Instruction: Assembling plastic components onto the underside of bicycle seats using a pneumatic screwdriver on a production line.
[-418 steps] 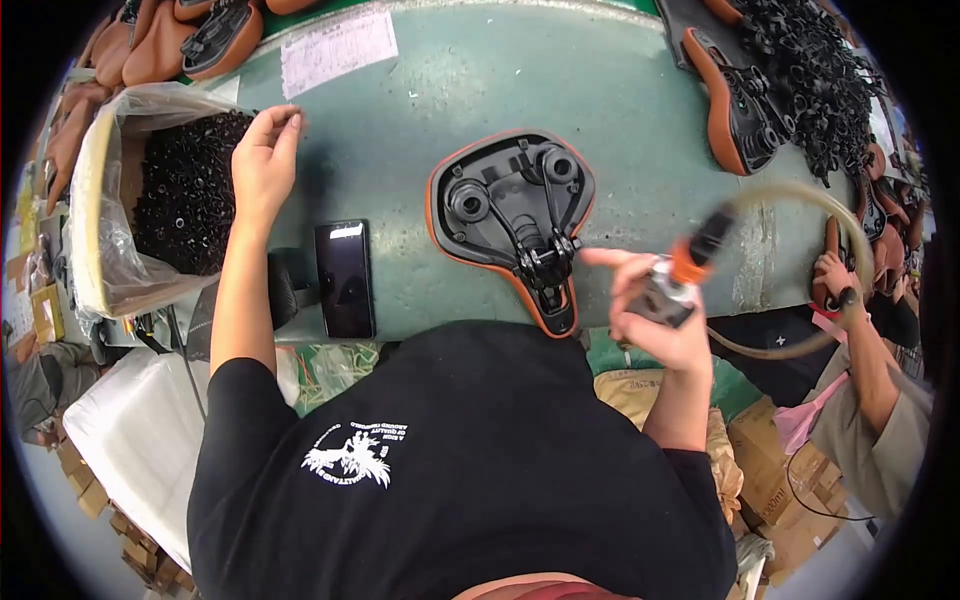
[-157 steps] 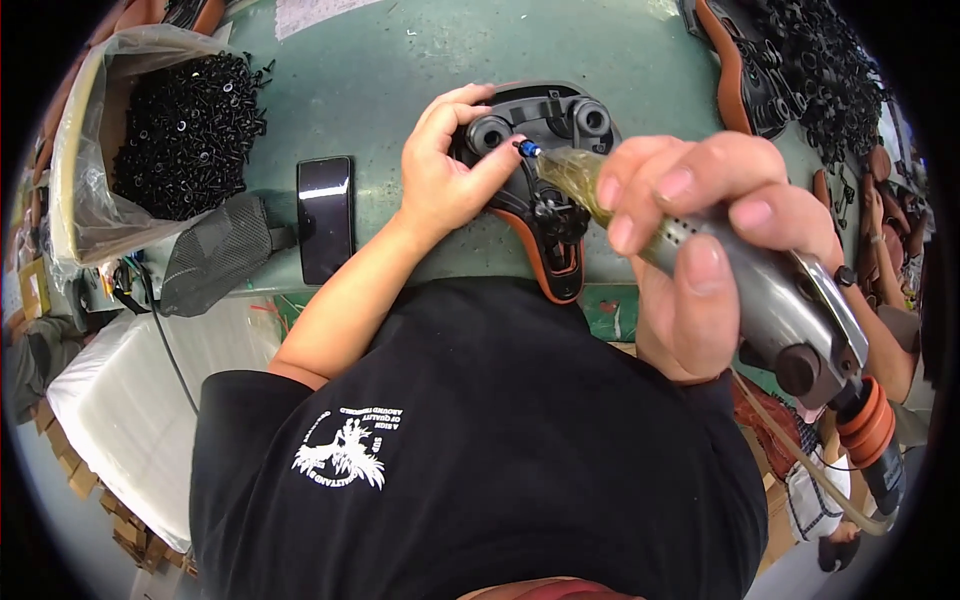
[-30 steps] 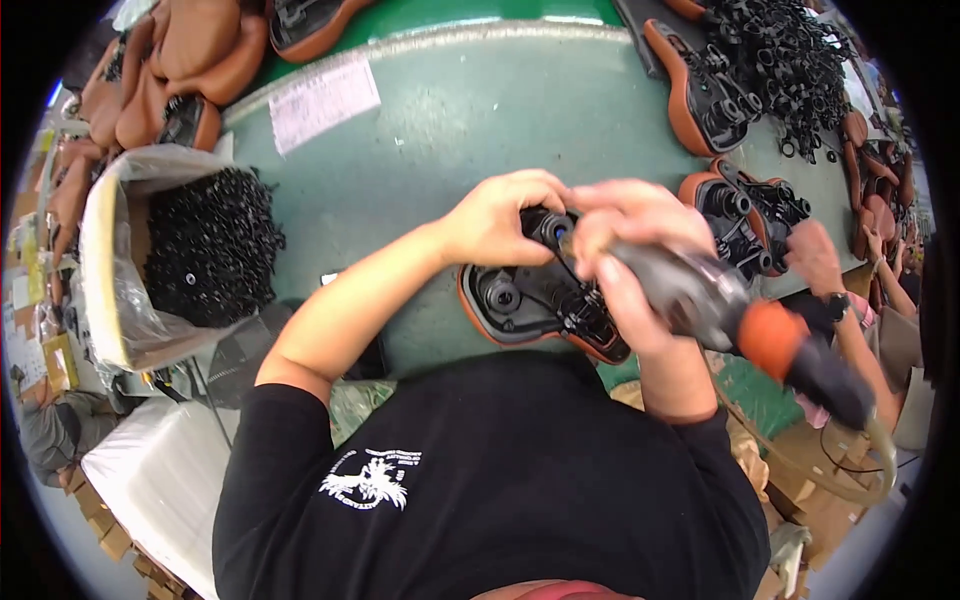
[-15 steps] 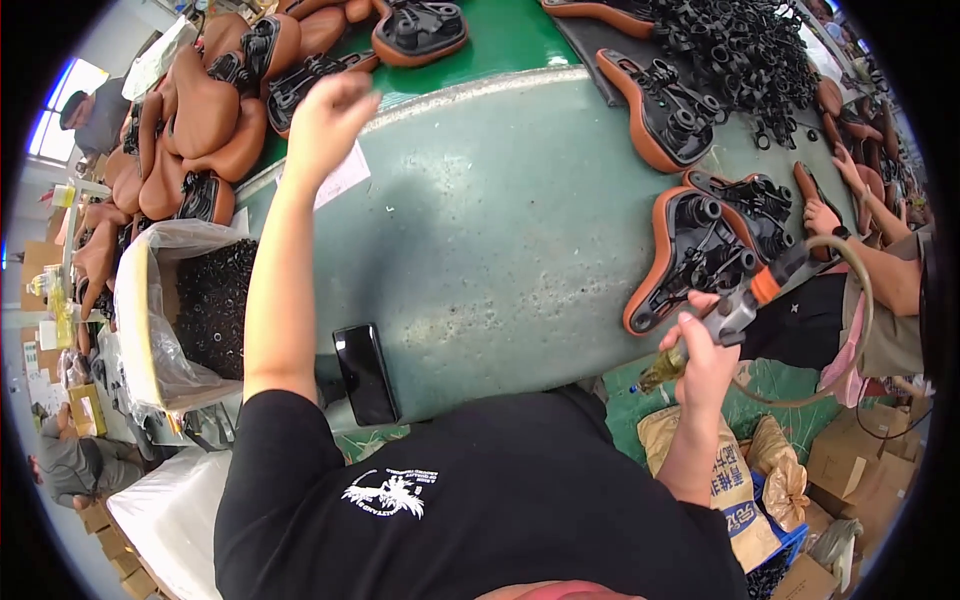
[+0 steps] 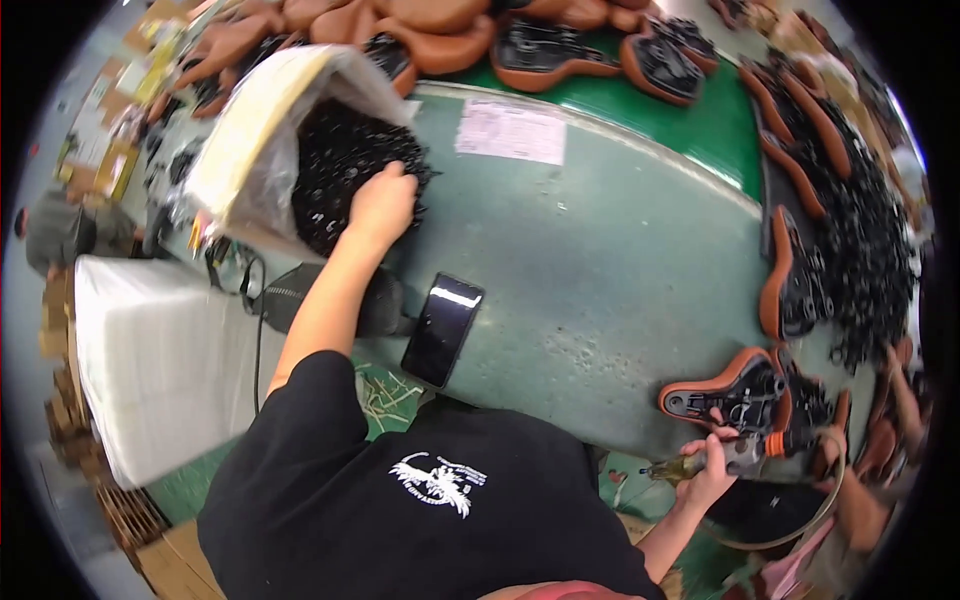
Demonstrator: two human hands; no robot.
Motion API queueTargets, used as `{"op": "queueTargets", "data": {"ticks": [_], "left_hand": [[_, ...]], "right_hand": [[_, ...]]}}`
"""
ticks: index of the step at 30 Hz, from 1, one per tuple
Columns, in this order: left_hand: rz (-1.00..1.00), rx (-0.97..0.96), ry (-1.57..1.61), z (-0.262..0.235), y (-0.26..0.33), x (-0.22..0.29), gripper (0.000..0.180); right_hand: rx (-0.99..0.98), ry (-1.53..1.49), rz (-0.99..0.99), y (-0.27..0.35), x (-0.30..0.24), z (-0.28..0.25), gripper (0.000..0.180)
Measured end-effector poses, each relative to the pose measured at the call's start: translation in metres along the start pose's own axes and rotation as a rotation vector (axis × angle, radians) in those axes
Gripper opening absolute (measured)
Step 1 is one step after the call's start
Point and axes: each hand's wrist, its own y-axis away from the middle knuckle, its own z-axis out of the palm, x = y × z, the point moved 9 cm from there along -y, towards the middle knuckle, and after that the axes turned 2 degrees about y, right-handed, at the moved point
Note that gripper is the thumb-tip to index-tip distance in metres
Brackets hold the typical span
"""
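My left hand (image 5: 385, 208) is over an open box (image 5: 245, 140) lined with clear plastic, at the near side of its small black parts (image 5: 340, 160). Its fingers are curled in, and whatever they hold is hidden. At the lower right, my right hand (image 5: 708, 472) grips an air screwdriver (image 5: 744, 456) with an orange collar and a hose, its tip pointing left. Just beyond that hand, a brown bicycle saddle (image 5: 728, 388) lies upside down, black underside up. A second upturned saddle (image 5: 800, 395) sits against it on the right.
A black phone (image 5: 443, 330) lies at the table's near edge. Beyond it is a printed paper (image 5: 510, 131). Brown saddles (image 5: 540, 55) line the far side, and a heap of black clamp parts (image 5: 868, 270) covers the right. A co-worker's arm (image 5: 865, 510) is close by on the right.
My left hand has moved from above the far table edge down to the box of black parts. The view has turned leftward. The screwdriver stays in my right hand.
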Motion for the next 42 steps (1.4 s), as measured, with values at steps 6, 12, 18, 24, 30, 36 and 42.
{"op": "queueTargets", "data": {"ticks": [6,12,18,24,30,36,42], "left_hand": [[-0.003,0.049,-0.096,-0.002,0.005,-0.003,0.011],[0.036,0.042,-0.127,-0.016,0.008,0.004,0.013],[-0.185,0.097,1.228,-0.036,0.035,0.062,0.015],[-0.206,-0.647,2.268,-0.019,0.094,0.247,0.020],[-0.044,-0.898,2.469,-0.030,0.123,0.323,0.023],[0.058,-0.881,2.417,-0.031,0.123,0.320,0.024],[0.283,-0.650,2.146,-0.039,0.106,0.309,0.023]], "right_hand": [[-0.461,-0.127,-0.015,0.027,0.005,0.105,0.028],[-0.884,-0.053,0.241,0.024,0.022,0.130,0.035],[-0.771,0.063,-0.042,0.031,-0.053,0.088,0.035],[-0.583,-0.473,-0.724,0.067,-0.163,0.103,0.030],[-0.753,-0.565,-0.757,0.071,-0.192,0.153,0.030],[-0.893,-0.420,-0.731,0.069,-0.194,0.161,0.032],[-0.918,-0.356,-0.711,0.064,-0.184,0.169,0.036]]}}
